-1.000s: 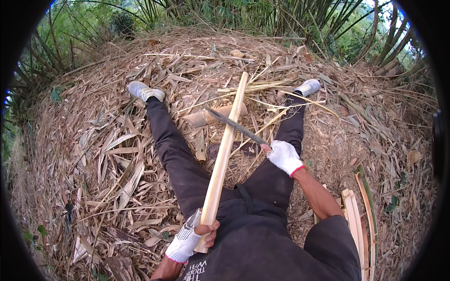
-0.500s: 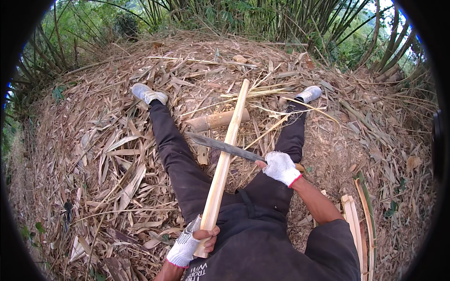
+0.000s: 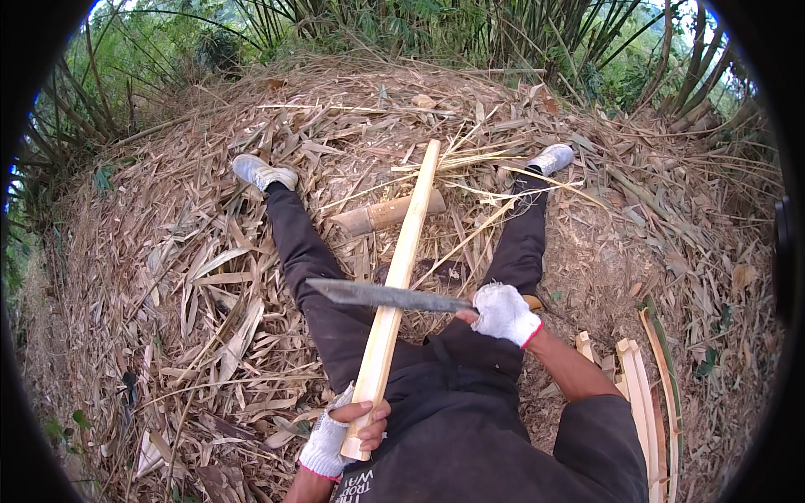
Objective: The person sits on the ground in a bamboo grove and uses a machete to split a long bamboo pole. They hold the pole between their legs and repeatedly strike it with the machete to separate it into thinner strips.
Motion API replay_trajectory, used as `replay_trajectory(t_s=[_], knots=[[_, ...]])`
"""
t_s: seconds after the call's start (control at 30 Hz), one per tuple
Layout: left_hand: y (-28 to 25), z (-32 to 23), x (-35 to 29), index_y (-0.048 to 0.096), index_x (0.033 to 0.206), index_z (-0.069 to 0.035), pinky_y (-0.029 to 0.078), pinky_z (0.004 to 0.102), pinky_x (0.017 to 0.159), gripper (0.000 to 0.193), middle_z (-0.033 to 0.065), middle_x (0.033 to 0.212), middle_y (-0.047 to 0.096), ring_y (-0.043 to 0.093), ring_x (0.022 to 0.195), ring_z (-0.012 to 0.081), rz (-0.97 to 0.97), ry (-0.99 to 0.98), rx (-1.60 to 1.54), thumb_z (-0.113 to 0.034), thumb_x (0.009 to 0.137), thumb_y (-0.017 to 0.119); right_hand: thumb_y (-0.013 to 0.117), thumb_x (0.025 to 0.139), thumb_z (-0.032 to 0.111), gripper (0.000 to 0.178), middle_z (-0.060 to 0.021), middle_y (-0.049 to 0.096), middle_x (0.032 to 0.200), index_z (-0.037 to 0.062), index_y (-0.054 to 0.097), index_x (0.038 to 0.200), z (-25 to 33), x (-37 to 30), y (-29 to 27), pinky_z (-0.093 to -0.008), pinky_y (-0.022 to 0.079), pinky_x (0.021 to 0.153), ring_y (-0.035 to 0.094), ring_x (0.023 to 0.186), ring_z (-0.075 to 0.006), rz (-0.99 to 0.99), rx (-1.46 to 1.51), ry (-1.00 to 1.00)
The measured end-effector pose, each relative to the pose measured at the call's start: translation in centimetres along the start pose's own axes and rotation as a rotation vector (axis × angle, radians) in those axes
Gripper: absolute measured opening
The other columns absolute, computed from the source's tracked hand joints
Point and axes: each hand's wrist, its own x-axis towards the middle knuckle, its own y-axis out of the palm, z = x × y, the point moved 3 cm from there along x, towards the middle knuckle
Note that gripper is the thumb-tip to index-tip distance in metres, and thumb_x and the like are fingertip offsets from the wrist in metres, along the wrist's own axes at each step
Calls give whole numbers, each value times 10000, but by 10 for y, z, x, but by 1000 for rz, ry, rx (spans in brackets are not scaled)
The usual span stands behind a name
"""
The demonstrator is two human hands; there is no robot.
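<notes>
My left hand (image 3: 342, 430), in a white glove with bare fingertips showing, is closed round the near end of a long pale split bamboo strip (image 3: 384, 331). The strip slants away between my legs, its far end over a short bamboo log (image 3: 388, 215). My right hand (image 3: 505, 313), also in a white glove, grips the handle of a long machete (image 3: 387, 296). Its dark grey blade points left and lies across the strip around mid-length. Most of the handle is hidden in my fist; a yellowish end shows behind it.
Thin bamboo shavings (image 3: 478, 168) are scattered near my right shoe (image 3: 552, 159). Several split bamboo strips (image 3: 639, 402) lie at my right side. Dry leaves (image 3: 222, 277) cover the ground round my outstretched legs. Bamboo clumps (image 3: 470, 38) stand at the back.
The machete blade has come nearer to me along the strip and now lies more level. The strip's far end has shifted slightly left. Both hands keep their grip.
</notes>
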Motion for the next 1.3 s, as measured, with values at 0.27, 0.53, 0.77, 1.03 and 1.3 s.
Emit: replay_trajectory(t_s=[0.27,0.53,0.77,1.03,1.3], knots=[[18,-1,-1,465,939,-9,412,264,464,244,36,745,439,431,540,104,-49,-15,84,-201,956,615,523,963,567,604,-211,685,740,28,701,759,-45,15,5,-499,545,675,687,732,-409,-110,-24,201],[23,-2,-5,420,1212,-8,406,257,442,304,75,883,466,454,572,116,-65,15,28,-128,965,551,477,974,602,649,-237,692,763,18,702,801,-84,37,2,-514,543,711,693,769,-420,-66,40,431],[19,0,-6,439,1078,-10,413,256,451,234,56,816,460,453,564,109,-66,-7,47,-166,969,575,503,967,590,622,-232,705,811,25,715,820,-81,37,4,-504,552,734,696,789,-424,-71,5,368],[20,0,-2,306,1471,-34,439,273,446,563,109,917,484,473,565,130,80,79,-120,-114,966,542,545,941,593,621,-225,684,745,21,695,751,-51,1,14,-502,538,677,687,748,-419,-77,40,174],[23,-2,-2,259,1526,-45,442,275,453,625,120,932,491,474,571,140,108,67,-213,-73,962,527,588,931,541,570,-216,662,700,28,685,702,-57,4,12,-496,528,642,675,689,-399,-150,59,177]])
